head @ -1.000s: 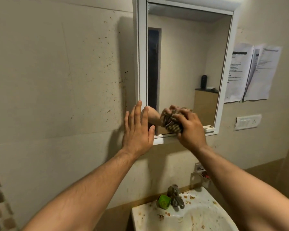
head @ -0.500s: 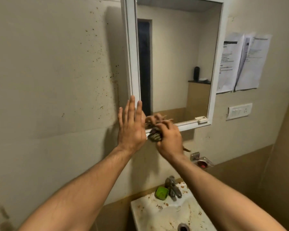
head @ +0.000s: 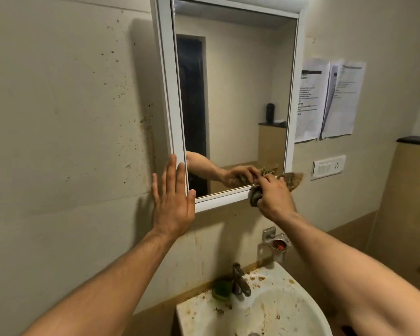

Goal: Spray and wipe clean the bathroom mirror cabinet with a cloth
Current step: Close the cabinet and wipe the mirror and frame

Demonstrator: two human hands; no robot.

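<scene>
Two hands met the mirror cabinet (head: pixel 166 93) at its base. The left hand (head: pixel 172 207) lay flat, fingers straight, against the lower-left corner, and the right hand (head: pixel 274 197) gripped a bunched cloth (head: pixel 292 180) pressed to the bottom-right frame edge, above a stained sink (head: pixel 301 299).

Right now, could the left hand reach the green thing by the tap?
Probably yes. The left hand lies flat and empty against the mirror cabinet, and only wall shows between it and the green thing below.
</scene>
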